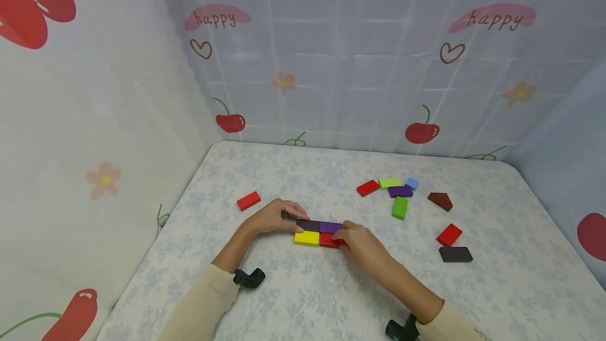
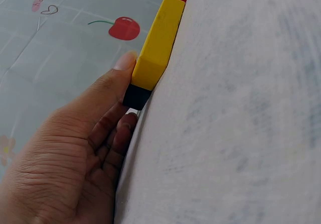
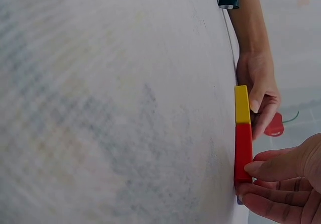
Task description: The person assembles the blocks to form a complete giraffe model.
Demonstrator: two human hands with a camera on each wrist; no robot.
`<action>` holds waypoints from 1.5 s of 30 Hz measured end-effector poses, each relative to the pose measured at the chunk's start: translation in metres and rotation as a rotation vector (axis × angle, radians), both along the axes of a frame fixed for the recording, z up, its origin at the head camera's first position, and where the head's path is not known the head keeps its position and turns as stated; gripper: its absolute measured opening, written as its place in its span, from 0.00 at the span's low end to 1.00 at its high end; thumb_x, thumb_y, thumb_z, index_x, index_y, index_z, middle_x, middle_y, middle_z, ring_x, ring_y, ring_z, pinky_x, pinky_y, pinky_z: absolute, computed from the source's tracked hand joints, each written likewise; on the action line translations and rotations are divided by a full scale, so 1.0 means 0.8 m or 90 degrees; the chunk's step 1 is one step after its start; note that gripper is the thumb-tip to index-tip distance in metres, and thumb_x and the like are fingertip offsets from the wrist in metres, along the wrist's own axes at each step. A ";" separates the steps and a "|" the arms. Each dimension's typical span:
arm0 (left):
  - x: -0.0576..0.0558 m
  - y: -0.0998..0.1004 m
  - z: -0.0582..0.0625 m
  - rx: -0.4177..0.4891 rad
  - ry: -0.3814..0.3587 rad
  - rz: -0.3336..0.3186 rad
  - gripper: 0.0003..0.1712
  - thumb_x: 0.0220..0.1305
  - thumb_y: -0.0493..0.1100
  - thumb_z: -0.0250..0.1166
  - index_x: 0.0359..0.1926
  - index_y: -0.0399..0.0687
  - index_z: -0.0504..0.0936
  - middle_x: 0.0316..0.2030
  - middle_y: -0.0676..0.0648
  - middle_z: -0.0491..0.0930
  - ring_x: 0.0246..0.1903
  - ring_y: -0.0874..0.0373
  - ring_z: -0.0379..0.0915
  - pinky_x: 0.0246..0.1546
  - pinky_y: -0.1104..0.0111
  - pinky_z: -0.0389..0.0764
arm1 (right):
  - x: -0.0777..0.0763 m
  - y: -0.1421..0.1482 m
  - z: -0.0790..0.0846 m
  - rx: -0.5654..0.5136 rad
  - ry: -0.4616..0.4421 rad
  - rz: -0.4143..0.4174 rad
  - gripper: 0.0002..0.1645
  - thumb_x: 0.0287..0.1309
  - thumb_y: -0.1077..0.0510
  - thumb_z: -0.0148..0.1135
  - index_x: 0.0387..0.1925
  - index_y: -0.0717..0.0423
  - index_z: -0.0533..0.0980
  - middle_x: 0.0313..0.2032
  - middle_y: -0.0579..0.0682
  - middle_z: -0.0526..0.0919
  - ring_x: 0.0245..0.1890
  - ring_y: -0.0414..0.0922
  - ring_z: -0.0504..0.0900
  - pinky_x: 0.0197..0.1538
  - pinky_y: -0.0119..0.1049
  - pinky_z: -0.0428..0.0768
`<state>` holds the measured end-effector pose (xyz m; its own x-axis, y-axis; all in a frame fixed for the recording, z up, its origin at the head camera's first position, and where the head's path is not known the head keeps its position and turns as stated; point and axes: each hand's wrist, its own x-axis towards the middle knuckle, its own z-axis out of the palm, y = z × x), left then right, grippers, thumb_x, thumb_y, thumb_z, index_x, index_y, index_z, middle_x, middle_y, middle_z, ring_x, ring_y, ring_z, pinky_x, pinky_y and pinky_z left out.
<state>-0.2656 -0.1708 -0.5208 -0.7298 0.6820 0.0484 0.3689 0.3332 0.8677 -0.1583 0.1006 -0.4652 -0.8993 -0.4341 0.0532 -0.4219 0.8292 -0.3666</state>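
Four-sided flat blocks lie together in two rows: a black block (image 1: pixel 309 226) and a purple block (image 1: pixel 330 227) behind, a yellow block (image 1: pixel 306 239) and a red block (image 1: pixel 326 240) in front. At the left end, my left hand (image 1: pixel 274 217) holds the black block, thumb at the seam with the yellow one and fingers at the far edge. My right hand (image 1: pixel 363 246) pinches the right end of the red block (image 3: pixel 243 146), its thumb on top. Its fingers also reach the purple block's right end, partly hiding it.
A lone red block (image 1: pixel 248 201) lies at back left. Back right are another red block (image 1: pixel 367 188), light green (image 1: pixel 390 183), purple (image 1: pixel 400 191), blue (image 1: pixel 412 183) and green (image 1: pixel 400 208) blocks. Farther right lie brown (image 1: pixel 441 201), red (image 1: pixel 448 234) and black (image 1: pixel 455 254) pieces.
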 end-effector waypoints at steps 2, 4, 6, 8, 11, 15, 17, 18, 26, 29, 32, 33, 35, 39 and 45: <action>0.005 0.001 0.009 0.003 -0.004 -0.001 0.17 0.57 0.37 0.77 0.49 0.47 0.90 0.46 0.54 0.86 0.50 0.57 0.78 0.56 0.62 0.78 | -0.001 -0.001 0.000 0.002 0.000 0.001 0.16 0.51 0.67 0.77 0.43 0.53 0.89 0.35 0.47 0.81 0.36 0.44 0.81 0.46 0.40 0.86; 0.011 0.002 0.018 0.009 -0.005 -0.004 0.17 0.57 0.37 0.77 0.49 0.46 0.90 0.47 0.53 0.86 0.50 0.57 0.78 0.55 0.62 0.78 | -0.001 -0.001 0.000 0.005 0.001 -0.002 0.16 0.51 0.67 0.77 0.43 0.53 0.89 0.35 0.47 0.82 0.36 0.44 0.81 0.46 0.40 0.86; 0.015 0.003 0.025 0.014 -0.003 -0.008 0.17 0.58 0.37 0.76 0.50 0.45 0.90 0.47 0.52 0.86 0.50 0.57 0.78 0.55 0.62 0.78 | -0.001 -0.002 0.000 0.005 0.004 -0.001 0.16 0.51 0.67 0.77 0.43 0.53 0.89 0.36 0.48 0.82 0.36 0.45 0.81 0.46 0.40 0.86; 0.017 0.003 0.028 0.016 0.000 -0.013 0.17 0.58 0.37 0.76 0.50 0.45 0.90 0.47 0.51 0.86 0.50 0.56 0.79 0.55 0.62 0.78 | 0.000 -0.002 0.000 0.006 0.006 -0.003 0.16 0.51 0.67 0.77 0.43 0.53 0.89 0.36 0.49 0.82 0.36 0.46 0.82 0.46 0.41 0.86; 0.016 0.003 0.028 0.016 0.006 -0.020 0.17 0.59 0.38 0.76 0.50 0.44 0.89 0.48 0.50 0.86 0.50 0.56 0.79 0.55 0.61 0.79 | 0.000 -0.003 0.000 0.007 0.006 -0.005 0.16 0.51 0.67 0.77 0.43 0.53 0.88 0.37 0.49 0.83 0.37 0.46 0.82 0.46 0.42 0.86; 0.015 0.002 0.029 0.015 0.012 -0.024 0.17 0.59 0.38 0.76 0.50 0.43 0.89 0.47 0.49 0.86 0.50 0.56 0.79 0.55 0.60 0.79 | 0.000 -0.004 -0.001 0.012 0.004 -0.009 0.17 0.50 0.67 0.77 0.44 0.54 0.88 0.36 0.49 0.82 0.37 0.46 0.82 0.46 0.41 0.86; 0.015 0.002 0.028 0.014 0.011 -0.022 0.17 0.59 0.37 0.76 0.50 0.44 0.90 0.47 0.49 0.86 0.50 0.56 0.79 0.55 0.60 0.79 | 0.000 -0.004 -0.001 0.014 0.004 -0.009 0.17 0.51 0.67 0.77 0.44 0.54 0.88 0.36 0.49 0.82 0.36 0.46 0.82 0.46 0.41 0.86; 0.015 0.002 0.028 0.014 0.010 -0.020 0.17 0.59 0.38 0.76 0.50 0.44 0.90 0.47 0.50 0.86 0.50 0.56 0.79 0.55 0.60 0.79 | 0.000 -0.004 -0.001 0.013 0.004 -0.008 0.17 0.51 0.67 0.77 0.44 0.54 0.88 0.36 0.49 0.82 0.36 0.46 0.82 0.46 0.41 0.86; 0.015 0.003 0.025 0.015 0.000 -0.010 0.17 0.58 0.37 0.76 0.50 0.46 0.90 0.47 0.52 0.86 0.50 0.57 0.78 0.55 0.63 0.78 | 0.001 -0.003 0.000 0.012 0.005 -0.010 0.17 0.50 0.67 0.78 0.44 0.55 0.88 0.36 0.49 0.82 0.37 0.46 0.82 0.46 0.41 0.86; 0.016 0.002 0.027 0.017 -0.001 -0.011 0.17 0.58 0.37 0.76 0.50 0.46 0.90 0.47 0.51 0.86 0.50 0.58 0.78 0.55 0.63 0.78 | 0.003 -0.002 0.002 0.013 0.010 -0.013 0.17 0.50 0.66 0.78 0.44 0.54 0.88 0.36 0.48 0.83 0.37 0.45 0.82 0.47 0.41 0.86; 0.017 0.002 0.030 0.022 0.005 -0.022 0.18 0.58 0.36 0.76 0.51 0.43 0.89 0.48 0.48 0.86 0.50 0.56 0.79 0.55 0.60 0.79 | 0.006 0.002 0.005 -0.003 0.005 -0.017 0.16 0.50 0.65 0.78 0.43 0.53 0.88 0.35 0.47 0.82 0.34 0.43 0.81 0.45 0.40 0.86; 0.018 0.002 0.031 0.024 0.007 -0.026 0.18 0.58 0.36 0.76 0.51 0.42 0.89 0.48 0.47 0.86 0.50 0.56 0.79 0.56 0.59 0.79 | 0.007 0.004 0.007 -0.010 0.002 -0.018 0.16 0.50 0.65 0.78 0.43 0.52 0.88 0.35 0.46 0.82 0.33 0.42 0.81 0.43 0.39 0.86; 0.018 0.002 0.033 0.026 0.010 -0.031 0.18 0.58 0.35 0.76 0.51 0.42 0.89 0.48 0.45 0.86 0.50 0.55 0.79 0.55 0.59 0.79 | 0.009 0.009 0.013 -0.026 0.000 -0.018 0.16 0.50 0.65 0.78 0.43 0.52 0.88 0.34 0.45 0.83 0.31 0.40 0.80 0.39 0.35 0.85; 0.020 0.002 0.037 0.026 0.013 -0.029 0.18 0.58 0.35 0.75 0.51 0.42 0.89 0.48 0.45 0.86 0.50 0.55 0.79 0.55 0.60 0.79 | 0.013 0.023 0.026 -0.046 0.021 -0.009 0.16 0.51 0.64 0.78 0.44 0.52 0.87 0.36 0.46 0.84 0.30 0.40 0.81 0.32 0.30 0.80; 0.021 0.003 0.037 0.024 0.011 -0.029 0.18 0.59 0.35 0.75 0.51 0.41 0.89 0.48 0.44 0.86 0.50 0.57 0.79 0.55 0.63 0.79 | 0.022 0.057 0.043 -0.075 0.065 -0.031 0.18 0.50 0.61 0.79 0.45 0.52 0.87 0.39 0.46 0.87 0.33 0.43 0.83 0.31 0.29 0.78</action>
